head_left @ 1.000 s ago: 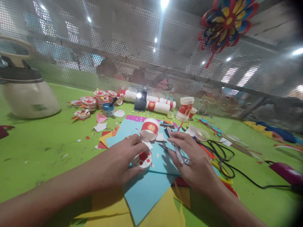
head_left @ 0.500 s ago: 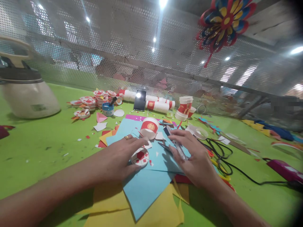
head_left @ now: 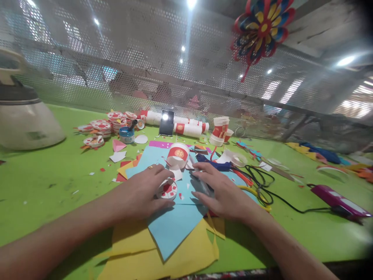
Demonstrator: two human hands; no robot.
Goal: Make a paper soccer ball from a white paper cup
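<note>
My left hand (head_left: 148,190) curls around a small white paper disc (head_left: 169,189) with red patches, which rests on light blue paper (head_left: 171,229). The thumb and fingertips are at the disc's edge. Across from it, my right hand (head_left: 220,188) has its fingers spread over a clear, slender tool (head_left: 205,186), partly hidden, whose kind I cannot make out. A red-and-white paper cup (head_left: 178,154) lies on its side just beyond both hands. Small white paper scraps (head_left: 176,172) lie between the cup and the disc. Beyond my right hand is a dark blue glue gun (head_left: 215,163).
Stacked paper discs (head_left: 100,126) and a blue jar (head_left: 126,135) are at the back left. A phone (head_left: 166,122) stands before nested cups (head_left: 189,129). Orange-handled scissors (head_left: 244,178), black cable (head_left: 265,181) and a purple power strip (head_left: 339,200) lie right. Yellow paper (head_left: 175,260) is nearest.
My right hand's fingers have spread and loosened around the clear tool, which has shifted left and lies lower. The glue gun shows more fully. My view has turned slightly; my left hand stays at the disc.
</note>
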